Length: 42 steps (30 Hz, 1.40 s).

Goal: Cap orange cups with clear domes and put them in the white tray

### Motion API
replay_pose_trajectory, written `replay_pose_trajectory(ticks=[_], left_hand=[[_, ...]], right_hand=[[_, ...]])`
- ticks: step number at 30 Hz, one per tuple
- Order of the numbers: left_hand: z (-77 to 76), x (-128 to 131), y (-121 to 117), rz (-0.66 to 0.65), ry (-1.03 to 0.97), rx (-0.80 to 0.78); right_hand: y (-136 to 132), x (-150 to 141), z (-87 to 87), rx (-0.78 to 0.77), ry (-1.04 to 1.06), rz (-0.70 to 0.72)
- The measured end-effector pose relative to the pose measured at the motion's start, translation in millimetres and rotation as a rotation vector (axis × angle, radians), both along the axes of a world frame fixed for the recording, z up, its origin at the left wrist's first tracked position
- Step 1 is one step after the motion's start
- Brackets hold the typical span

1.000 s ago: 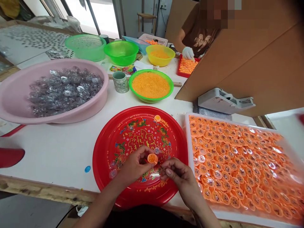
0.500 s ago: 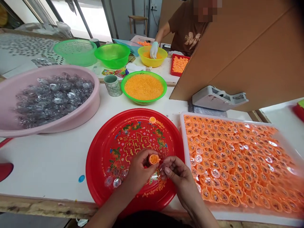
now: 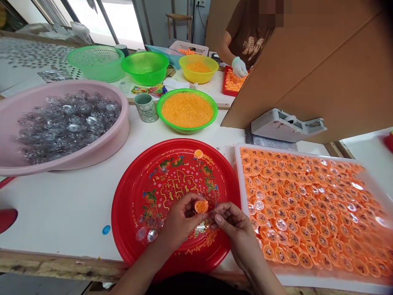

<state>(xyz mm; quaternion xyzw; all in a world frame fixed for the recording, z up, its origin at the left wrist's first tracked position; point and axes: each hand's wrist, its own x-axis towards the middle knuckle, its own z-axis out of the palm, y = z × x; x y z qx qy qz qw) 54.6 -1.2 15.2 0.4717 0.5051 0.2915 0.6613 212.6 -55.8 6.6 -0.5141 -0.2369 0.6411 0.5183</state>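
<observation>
Over the red round tray [image 3: 129,184], my left hand [image 3: 181,221] pinches a small orange cup [image 3: 201,206] with orange bits inside, its mouth facing me. Close beside it, my right hand [image 3: 231,223] holds a small clear plastic lid [image 3: 212,214] between thumb and fingers; the fingers partly cover it. Several clear lids [image 3: 152,235] lie on the tray left of my left wrist. Another orange cup [image 3: 198,154] stands near the tray's far rim, with loose orange granules [image 3: 209,237] scattered around the tray.
Right of the tray is a white tray [image 3: 238,172] packed with lidded orange cups. A pink basin [image 3: 123,143] of clear lids stands left. Beyond are a green bowl [image 3: 187,108] of orange granules, a mug [image 3: 146,108], a tape dispenser [image 3: 287,127] and a cardboard partition [image 3: 301,73]. A co-worker's gloved hand [image 3: 239,67] is behind.
My hands keep the cup and lid close together, with little movement. The co-worker's gloved hand went from the red tray into the yellow bowl and back. The view has shifted slightly.
</observation>
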Motion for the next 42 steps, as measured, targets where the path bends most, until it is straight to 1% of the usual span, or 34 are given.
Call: replay_pose_trajectory(ticks=[3, 5, 7, 10, 14, 16, 18, 22, 26, 28, 33, 38, 40, 42], left_hand=[[-10.4, 4.4, -5.0, 0.006, 0.006, 0.043], [-15.2, 6.3, -8.8, -0.028, -0.006, 0.06], [-16.3, 6.7, -12.0, -0.067, -0.029, 0.065], [-11.8, 5.4, -13.9, -0.109, -0.031, 0.079], [-2.7, 3.6, -11.7, -0.117, 0.045, 0.127], [0.6, 3.5, -10.6, -0.112, 0.077, 0.179], [2.4, 3.8, -10.4, -0.1, 0.088, 0.252], [0.3, 4.2, -13.0, -0.084, 0.064, 0.405], [-9.4, 5.2, -17.7, -0.087, 0.063, 0.572], [-13.7, 6.2, -19.4, -0.088, 0.075, 0.627], [-16.9, 9.0, -18.1, -0.1, 0.071, 0.659], [-16.0, 8.0, -14.9, -0.11, 0.038, 0.663], [-14.8, 6.6, -15.2, -0.104, 0.031, 0.659], [-12.5, 5.8, -16.3, -0.096, 0.031, 0.656]], right_hand=[[1.5, -2.2, -2.2, -0.011, -0.002, -0.019], [3.2, -2.8, -4.8, -0.024, -0.007, -0.038], [4.4, -2.2, -7.5, -0.039, -0.057, -0.074], [3.4, -1.2, -9.4, -0.053, -0.184, -0.113], [-0.7, -2.7, -5.9, -0.044, -0.395, -0.138], [-2.1, -3.4, -3.4, -0.012, -0.499, -0.142], [-2.9, -3.5, -1.6, 0.02, -0.551, -0.13], [-4.1, -4.5, 0.1, 0.037, -0.536, -0.114], [-3.8, -5.4, 0.3, 0.035, -0.515, -0.135], [-2.9, -4.2, -0.8, 0.03, -0.508, -0.133], [-1.9, -0.9, -2.6, 0.009, -0.475, -0.09], [-2.2, -2.6, 1.3, 0.026, -0.601, -0.151], [-2.2, -1.9, 0.9, 0.018, -0.563, -0.117], [-2.1, -0.9, -0.3, 0.01, -0.475, -0.067]])
